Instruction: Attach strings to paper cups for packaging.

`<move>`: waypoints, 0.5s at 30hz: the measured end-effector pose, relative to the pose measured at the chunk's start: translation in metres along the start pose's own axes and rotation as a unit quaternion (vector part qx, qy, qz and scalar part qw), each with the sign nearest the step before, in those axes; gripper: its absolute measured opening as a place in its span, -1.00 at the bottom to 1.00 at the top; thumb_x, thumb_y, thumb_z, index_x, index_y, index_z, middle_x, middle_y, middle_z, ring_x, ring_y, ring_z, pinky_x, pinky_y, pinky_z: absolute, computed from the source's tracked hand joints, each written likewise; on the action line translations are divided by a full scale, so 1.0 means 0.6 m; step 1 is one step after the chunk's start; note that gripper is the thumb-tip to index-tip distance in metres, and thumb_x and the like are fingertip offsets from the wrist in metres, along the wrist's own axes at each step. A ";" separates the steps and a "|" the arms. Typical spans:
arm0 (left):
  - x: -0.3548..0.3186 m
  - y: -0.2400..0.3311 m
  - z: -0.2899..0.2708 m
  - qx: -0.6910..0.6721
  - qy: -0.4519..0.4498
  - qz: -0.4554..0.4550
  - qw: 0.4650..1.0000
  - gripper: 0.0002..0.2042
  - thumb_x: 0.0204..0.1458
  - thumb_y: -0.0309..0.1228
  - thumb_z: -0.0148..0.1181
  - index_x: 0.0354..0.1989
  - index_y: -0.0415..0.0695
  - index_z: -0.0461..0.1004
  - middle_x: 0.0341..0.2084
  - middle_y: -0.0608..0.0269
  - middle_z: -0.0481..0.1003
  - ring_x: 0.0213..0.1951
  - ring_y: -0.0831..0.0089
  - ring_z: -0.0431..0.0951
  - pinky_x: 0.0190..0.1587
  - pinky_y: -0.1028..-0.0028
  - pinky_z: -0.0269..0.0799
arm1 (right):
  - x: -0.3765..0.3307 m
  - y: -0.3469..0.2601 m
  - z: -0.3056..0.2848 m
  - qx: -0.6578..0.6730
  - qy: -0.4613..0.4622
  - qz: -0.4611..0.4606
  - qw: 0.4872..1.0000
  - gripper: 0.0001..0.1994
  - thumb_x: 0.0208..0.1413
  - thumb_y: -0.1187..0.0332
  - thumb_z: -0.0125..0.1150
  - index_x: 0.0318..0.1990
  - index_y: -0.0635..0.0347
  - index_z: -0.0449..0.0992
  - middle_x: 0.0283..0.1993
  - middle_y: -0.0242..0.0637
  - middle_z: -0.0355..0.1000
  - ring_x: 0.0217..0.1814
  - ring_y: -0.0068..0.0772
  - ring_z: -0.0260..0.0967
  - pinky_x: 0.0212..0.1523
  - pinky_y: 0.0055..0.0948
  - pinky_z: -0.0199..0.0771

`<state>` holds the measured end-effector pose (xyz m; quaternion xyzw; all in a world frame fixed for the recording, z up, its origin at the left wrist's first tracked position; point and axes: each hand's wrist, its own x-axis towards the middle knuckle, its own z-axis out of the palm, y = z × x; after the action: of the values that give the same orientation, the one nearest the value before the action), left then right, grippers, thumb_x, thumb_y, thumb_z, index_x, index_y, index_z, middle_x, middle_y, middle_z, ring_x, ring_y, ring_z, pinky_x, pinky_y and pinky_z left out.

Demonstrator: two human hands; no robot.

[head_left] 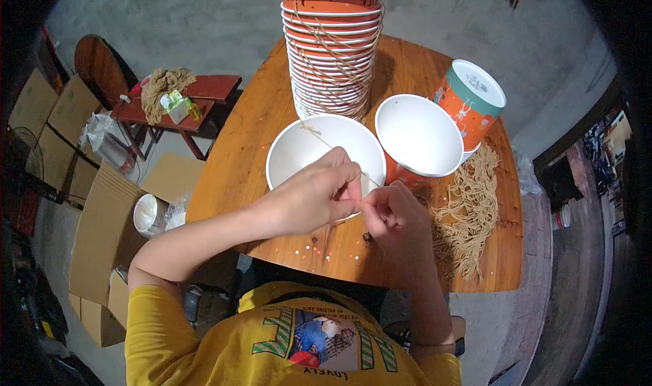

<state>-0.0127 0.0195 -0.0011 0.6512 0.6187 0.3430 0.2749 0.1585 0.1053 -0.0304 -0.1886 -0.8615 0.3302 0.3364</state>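
Note:
Both hands meet over the near rim of a white-lined paper bucket [288,151], each with its fingers pinched. My left hand [322,189] and my right hand [401,216] hold a thin tan cord [326,141] between them. One end of the cord reaches up toward the bucket's far inner wall. A short stretch shows between the fingertips; the rest is hidden by the fingers. Beside my right hand, a second open bucket [418,131] leans with its mouth toward me. A loose bundle of tan cords [472,213] lies to the right.
A tall stack of orange buckets [333,66], with cords draped down it, stands at the back of the wooden table [238,141]. An upside-down orange and green bucket [468,104] is at the back right. Left are a red bench [217,87] with more cord and cardboard boxes [105,230].

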 end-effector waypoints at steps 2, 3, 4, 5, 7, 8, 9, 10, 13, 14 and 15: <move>0.003 -0.006 0.001 -0.004 0.000 0.004 1.000 -0.88 -0.03 -0.49 0.23 -0.39 -0.14 0.39 -0.37 0.31 0.25 -0.31 0.49 0.33 -0.27 0.50 0.31 | 0.001 0.003 0.002 -0.011 0.008 0.009 1.000 -0.87 -0.03 0.50 0.25 -0.36 0.21 0.39 -0.45 -0.22 0.34 -0.44 -0.24 0.42 -0.42 -0.33 0.42; 0.004 -0.008 0.000 -0.008 0.002 0.008 1.000 -0.88 -0.03 -0.49 0.22 -0.38 -0.13 0.38 -0.36 0.31 0.25 -0.30 0.49 0.33 -0.26 0.50 0.32 | 0.001 0.000 0.001 -0.011 0.009 0.009 1.000 -0.87 -0.03 0.50 0.25 -0.36 0.21 0.39 -0.45 -0.22 0.34 -0.44 -0.24 0.42 -0.42 -0.33 0.42; 0.004 -0.008 -0.001 -0.008 0.002 0.008 1.000 -0.88 -0.03 -0.49 0.22 -0.38 -0.13 0.38 -0.36 0.31 0.25 -0.30 0.49 0.33 -0.26 0.50 0.32 | 0.001 -0.002 0.002 -0.013 0.004 0.017 1.000 -0.87 -0.03 0.50 0.25 -0.36 0.21 0.39 -0.45 -0.22 0.34 -0.44 -0.23 0.42 -0.42 -0.33 0.42; 0.003 -0.007 -0.003 -0.011 0.000 0.008 1.000 -0.88 -0.02 -0.50 0.22 -0.37 -0.13 0.38 -0.35 0.31 0.25 -0.29 0.49 0.33 -0.26 0.51 0.31 | 0.002 -0.004 0.002 -0.015 -0.001 0.026 1.000 -0.87 -0.03 0.51 0.25 -0.36 0.21 0.39 -0.45 -0.22 0.34 -0.44 -0.23 0.42 -0.42 -0.33 0.42; 0.004 -0.004 -0.004 -0.014 -0.004 0.009 1.000 -0.88 -0.02 -0.50 0.21 -0.37 -0.13 0.37 -0.34 0.31 0.24 -0.28 0.49 0.33 -0.26 0.52 0.31 | 0.002 -0.001 0.005 -0.005 0.006 0.026 1.000 -0.87 -0.03 0.51 0.24 -0.35 0.21 0.40 -0.45 -0.22 0.34 -0.44 -0.21 0.41 -0.42 -0.33 0.42; 0.005 -0.001 -0.003 -0.010 -0.003 0.019 1.000 -0.88 -0.02 -0.51 0.19 -0.37 -0.14 0.36 -0.32 0.28 0.24 -0.27 0.46 0.33 -0.25 0.51 0.33 | 0.001 0.003 0.006 0.005 0.013 0.028 1.000 -0.87 -0.03 0.51 0.24 -0.35 0.20 0.40 -0.46 -0.22 0.34 -0.44 -0.19 0.41 -0.42 -0.32 0.42; 0.006 0.000 -0.002 -0.005 -0.003 0.029 1.000 -0.88 -0.01 -0.52 0.18 -0.37 -0.16 0.34 -0.29 0.25 0.23 -0.27 0.43 0.34 -0.24 0.49 0.34 | 0.000 0.008 0.006 0.004 0.014 0.029 0.999 -0.87 -0.03 0.51 0.24 -0.35 0.20 0.40 -0.46 -0.22 0.34 -0.44 -0.19 0.41 -0.42 -0.32 0.42; 0.006 -0.002 0.002 -0.004 -0.002 0.029 1.000 -0.88 -0.01 -0.52 0.18 -0.37 -0.16 0.34 -0.29 0.25 0.23 -0.27 0.43 0.34 -0.24 0.49 0.34 | 0.001 0.014 0.007 -0.002 0.017 0.016 1.000 -0.87 -0.04 0.52 0.24 -0.35 0.20 0.40 -0.45 -0.22 0.35 -0.44 -0.18 0.41 -0.42 -0.32 0.42; 0.002 -0.006 0.012 0.070 0.061 0.141 0.986 -0.85 -0.02 -0.55 0.15 -0.32 -0.18 0.30 -0.23 0.17 0.21 -0.24 0.34 0.35 -0.20 0.45 0.37 | 0.005 0.012 0.008 -0.009 0.025 0.001 1.000 -0.86 -0.06 0.54 0.23 -0.36 0.20 0.39 -0.45 -0.22 0.35 -0.44 -0.18 0.41 -0.42 -0.32 0.42; -0.001 -0.003 0.011 0.132 0.040 0.154 0.978 -0.82 -0.03 -0.58 0.14 -0.29 -0.19 0.28 -0.22 0.14 0.20 -0.22 0.30 0.35 -0.19 0.44 0.37 | 0.006 0.010 0.008 -0.010 0.030 -0.001 0.999 -0.85 -0.08 0.55 0.23 -0.37 0.20 0.38 -0.45 -0.22 0.35 -0.44 -0.18 0.42 -0.41 -0.32 0.42; -0.003 -0.002 0.009 0.193 0.020 0.167 0.967 -0.79 -0.04 -0.60 0.14 -0.26 -0.20 0.26 -0.20 0.11 0.19 -0.19 0.27 0.35 -0.17 0.43 0.38 | 0.007 0.011 0.010 -0.010 0.030 -0.001 0.999 -0.85 -0.08 0.55 0.23 -0.37 0.20 0.38 -0.45 -0.22 0.35 -0.44 -0.18 0.42 -0.41 -0.32 0.42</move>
<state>-0.0090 0.0183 -0.0057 0.7787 0.5612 0.2714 0.0704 0.1519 0.1093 -0.0365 -0.2012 -0.8543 0.3156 0.3608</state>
